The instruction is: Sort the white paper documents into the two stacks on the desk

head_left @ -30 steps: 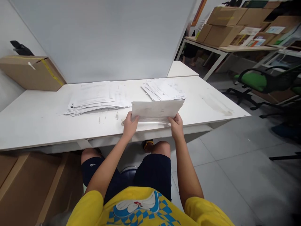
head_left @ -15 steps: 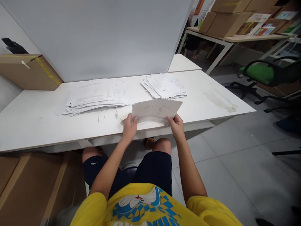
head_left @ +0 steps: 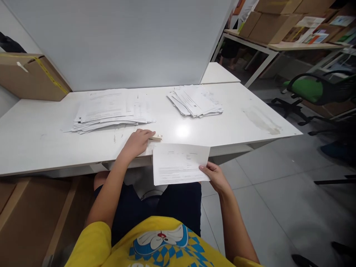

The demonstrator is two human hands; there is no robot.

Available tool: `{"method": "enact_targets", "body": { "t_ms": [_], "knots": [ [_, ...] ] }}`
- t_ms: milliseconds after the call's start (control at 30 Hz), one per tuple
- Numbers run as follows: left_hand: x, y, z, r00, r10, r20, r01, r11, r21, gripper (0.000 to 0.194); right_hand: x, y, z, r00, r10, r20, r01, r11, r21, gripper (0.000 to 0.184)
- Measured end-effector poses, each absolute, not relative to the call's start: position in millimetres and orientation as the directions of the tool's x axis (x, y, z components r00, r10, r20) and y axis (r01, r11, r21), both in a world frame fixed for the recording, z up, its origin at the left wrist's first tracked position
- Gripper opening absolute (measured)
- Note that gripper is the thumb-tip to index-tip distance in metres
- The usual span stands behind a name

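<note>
My right hand (head_left: 217, 176) pinches the right edge of a printed sheet of paper (head_left: 179, 165), held over my lap just off the table's front edge. Whether it is one sheet or a few together, I cannot tell. My left hand (head_left: 137, 142) rests at the table's front edge, its fingers closed over a small flat tan object (head_left: 155, 139) whose kind is unclear. Behind the hands lie a larger stack of papers (head_left: 105, 109) on the left and a smaller, fanned-out stack (head_left: 194, 102) on the right.
The white table (head_left: 239, 122) ends in an upright grey panel (head_left: 133, 44). A cardboard box (head_left: 33, 76) leans at the far left, and another open carton (head_left: 36, 218) sits below the table. To the right are a green chair (head_left: 306, 89) and a table with boxes (head_left: 269, 27).
My left hand has let go of the paper and moved left to the small tan object. The paper, now in my right hand alone, has come down closer to my lap.
</note>
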State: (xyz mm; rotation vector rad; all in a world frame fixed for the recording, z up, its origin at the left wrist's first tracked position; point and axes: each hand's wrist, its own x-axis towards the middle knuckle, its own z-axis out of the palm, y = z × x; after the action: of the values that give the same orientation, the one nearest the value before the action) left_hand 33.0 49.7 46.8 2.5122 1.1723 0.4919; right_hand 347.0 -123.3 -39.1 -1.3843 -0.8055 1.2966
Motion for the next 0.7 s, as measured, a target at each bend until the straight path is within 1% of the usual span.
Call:
{"method": "enact_targets", "body": {
  "t_ms": [100, 167, 233, 300, 367, 433, 533, 700],
  "knots": [
    [37.6, 44.7, 42.4, 0.568, 0.799, 0.198, 0.729, -0.6, 0.33, 0.046, 340.0, -127.1, -44.0, 0.197, 0.934, -0.297, -0.197, -0.259, -0.946, 0.044],
    [42.2, 41.4, 38.8, 0.509, 0.831, 0.224, 0.771, -0.556, 0.311, 0.045, 335.3, -127.7, -44.7, 0.211, 0.93, -0.301, -0.215, -0.257, -0.942, 0.044],
    [47.1, 39.6, 36.2, 0.432, 0.869, 0.241, 0.791, -0.493, 0.362, 0.046, 330.7, -127.7, -43.9, 0.208, 0.928, -0.308, -0.229, -0.26, -0.938, 0.044],
    [50.7, 40.9, 35.7, 0.385, 0.891, 0.24, 0.76, -0.454, 0.465, 0.049, 326.5, -127.2, -42.5, 0.191, 0.928, -0.319, -0.238, -0.271, -0.933, 0.044],
    [51.9, 45.8, 36.7, 0.392, 0.892, 0.226, 0.692, -0.448, 0.566, 0.051, 323.3, -126.1, -40.4, 0.176, 0.928, -0.329, -0.241, -0.284, -0.928, 0.044],
    [51.0, 53.6, 36.9, 0.428, 0.881, 0.202, 0.634, -0.452, 0.627, 0.051, 321.6, -124.6, -37.9, 0.171, 0.926, -0.335, -0.238, -0.292, -0.926, 0.045],
    [49.1, 65.4, 31.7, 0.462, 0.865, 0.196, 0.614, -0.472, 0.633, 0.048, 322.8, -122.6, -34.3, 0.161, 0.928, -0.337, -0.229, -0.297, -0.927, 0.049],
    [50.0, 74.2, 17.4, 0.483, 0.829, 0.282, 0.621, -0.551, 0.557, 0.044, 333.1, -121.5, -31.3, 0.163, 0.941, -0.298, -0.14, -0.277, -0.951, 0.061]
  ]
}}
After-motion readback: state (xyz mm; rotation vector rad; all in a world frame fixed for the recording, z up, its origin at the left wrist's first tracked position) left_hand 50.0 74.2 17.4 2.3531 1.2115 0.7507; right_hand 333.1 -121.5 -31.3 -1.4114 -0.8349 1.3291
